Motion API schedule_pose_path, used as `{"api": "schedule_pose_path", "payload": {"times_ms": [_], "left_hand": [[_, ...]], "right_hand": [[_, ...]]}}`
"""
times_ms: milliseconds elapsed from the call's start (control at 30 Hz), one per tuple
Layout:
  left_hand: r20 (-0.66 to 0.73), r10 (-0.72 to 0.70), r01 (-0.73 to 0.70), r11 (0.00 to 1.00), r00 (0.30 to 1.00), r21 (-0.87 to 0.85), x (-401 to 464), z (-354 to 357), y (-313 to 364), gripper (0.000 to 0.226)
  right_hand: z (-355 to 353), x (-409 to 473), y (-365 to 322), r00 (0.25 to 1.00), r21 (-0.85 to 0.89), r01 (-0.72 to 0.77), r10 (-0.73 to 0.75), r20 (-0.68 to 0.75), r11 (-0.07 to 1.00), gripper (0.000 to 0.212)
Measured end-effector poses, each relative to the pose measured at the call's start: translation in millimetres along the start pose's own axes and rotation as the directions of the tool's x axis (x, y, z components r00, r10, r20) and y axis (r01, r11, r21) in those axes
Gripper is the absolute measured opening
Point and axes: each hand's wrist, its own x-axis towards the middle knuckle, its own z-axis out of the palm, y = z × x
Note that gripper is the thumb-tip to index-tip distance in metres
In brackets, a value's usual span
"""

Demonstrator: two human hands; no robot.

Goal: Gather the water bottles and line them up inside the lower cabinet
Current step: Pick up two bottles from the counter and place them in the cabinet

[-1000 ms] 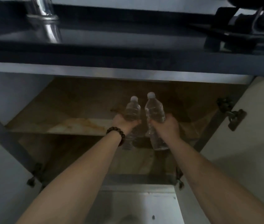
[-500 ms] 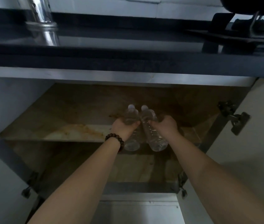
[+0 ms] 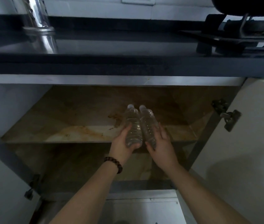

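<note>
Standing side by side on the cabinet shelf (image 3: pixel 82 135), two water bottles (image 3: pixel 133 128) look placed; any others remain ungathered. The left hand (image 3: pixel 122 147) curls its fingers round the left bottle's base, while the right hand (image 3: pixel 162 143) rests straight-fingered against the right bottle (image 3: pixel 149 125).

A dark counter (image 3: pixel 128 65) ran across the upper part of the view. At eleven o'clock a shiny chrome faucet (image 3: pixel 39 21) rose from it, mirrored in the glossy top. At one o'clock sat a black stove (image 3: pixel 221 39) with a dark pan (image 3: pixel 244 4) above its wire supports. At twelve o'clock a white wall outlet (image 3: pixel 138 0) showed on the pale backsplash. At seven o'clock a bead bracelet (image 3: pixel 114 164) circled a wrist.
</note>
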Motion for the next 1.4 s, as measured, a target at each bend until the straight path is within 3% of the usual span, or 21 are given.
{"api": "schedule_pose_path", "payload": {"times_ms": [333,567,833,900,1033,1267,1400], "left_hand": [[0.053,-0.003,-0.002,0.996,0.999,0.086,45,35,19,0.064],[0.056,0.012,-0.018,0.994,0.998,0.106,63,44,16,0.068],[0.026,0.093,-0.095,0.909,0.995,0.406,36,31,32,0.081],[0.011,0.146,-0.133,0.861,0.989,0.491,20,19,52,0.073],[0.043,0.196,-0.192,0.849,0.98,0.492,-13,-9,102,0.062],[0.186,0.123,-0.212,0.772,0.975,0.599,-68,-69,189,0.064],[0.254,0.124,-0.261,0.733,0.959,0.628,-96,-103,249,0.064]], "right_hand": [[-9,32,30,0.991,-0.068,-0.132,0.131,-0.006,0.989,0.075],[-13,51,36,0.987,-0.088,-0.156,0.158,0.02,0.984,0.07],[-43,45,25,0.976,-0.188,-0.146,0.173,0.132,0.971,0.077],[-60,33,12,0.981,-0.189,-0.127,0.151,0.119,0.974,0.077],[-101,8,-25,0.975,-0.184,-0.167,0.189,0.114,0.969,0.09],[-198,-38,-111,0.927,-0.135,-0.305,0.327,0.185,0.943,0.072],[-266,-62,-165,0.895,-0.216,-0.345,0.389,0.216,0.913,0.07]]}}
